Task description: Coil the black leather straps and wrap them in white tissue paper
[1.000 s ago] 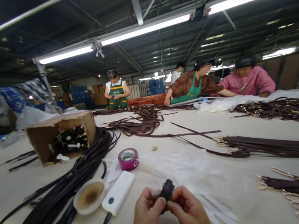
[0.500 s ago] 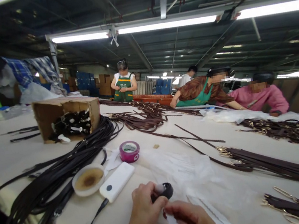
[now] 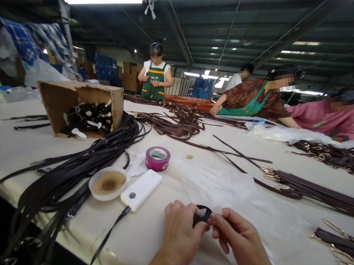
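Note:
My left hand (image 3: 181, 227) is closed around a small coiled black strap (image 3: 204, 212), just above the near part of the table. Something whitish shows inside the coil. Beside it, the thumb and fingers of my right hand (image 3: 245, 243) pinch a white strip (image 3: 217, 210), whose rounded end sticks up against the coil. Most of the strip is hidden by the fingers. Thin white sheets (image 3: 202, 182) lie flat on the table beyond both hands.
Left of my hands are a white power bank (image 3: 142, 190) with a cable, a shallow dish (image 3: 108, 183) and a purple tape roll (image 3: 157, 159). A cardboard box (image 3: 82, 92) holds coiled straps. Dark straps (image 3: 327, 198) lie rightward. Several co-workers (image 3: 154, 75) stand beyond.
The white strip that hung below my right fingers now shows only its rounded end, up by the coil. Both hands have shifted slightly right in view, and the camera has tilted down.

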`<state>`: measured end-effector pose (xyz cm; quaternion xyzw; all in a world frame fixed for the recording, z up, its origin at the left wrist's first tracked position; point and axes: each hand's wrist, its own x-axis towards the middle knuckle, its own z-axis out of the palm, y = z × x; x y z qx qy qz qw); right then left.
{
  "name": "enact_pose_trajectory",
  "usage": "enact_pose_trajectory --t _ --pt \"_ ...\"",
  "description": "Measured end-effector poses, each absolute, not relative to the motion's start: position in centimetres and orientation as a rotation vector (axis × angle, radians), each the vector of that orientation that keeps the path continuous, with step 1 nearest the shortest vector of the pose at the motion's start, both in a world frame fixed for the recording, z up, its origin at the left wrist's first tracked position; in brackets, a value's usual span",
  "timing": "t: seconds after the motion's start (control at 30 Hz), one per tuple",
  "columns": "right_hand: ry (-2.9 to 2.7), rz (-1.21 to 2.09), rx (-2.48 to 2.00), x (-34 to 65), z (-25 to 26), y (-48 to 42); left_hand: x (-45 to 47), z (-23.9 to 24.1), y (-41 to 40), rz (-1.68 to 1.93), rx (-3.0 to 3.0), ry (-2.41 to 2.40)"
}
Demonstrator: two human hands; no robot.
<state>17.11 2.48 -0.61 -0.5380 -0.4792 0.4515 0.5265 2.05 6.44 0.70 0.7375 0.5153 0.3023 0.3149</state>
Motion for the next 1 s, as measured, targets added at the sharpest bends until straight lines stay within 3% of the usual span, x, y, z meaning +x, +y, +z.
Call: enact_pose_trajectory --t 0.23,0.4,0.67,1.0 --pt "-1.323 1.022 -1.478 17.5 0.6 2.6 2.5 0.1 6.4 0.713 2.014 1.351" --pt "-1.197 1.189 -1.483 17.3 -0.5 1.6 2.5 -0.7 5.8 0.722 2.050 1.349" --pt "-1.338 1.142 -1.483 17.0 -3.0 -0.4 2.0 -2.1 5.7 0.826 2.059 1.254" --pt "-1.311 1.059 -1.526 16.6 -2.1 -0.2 2.1 -2.1 6.1 0.900 2.086 1.295"
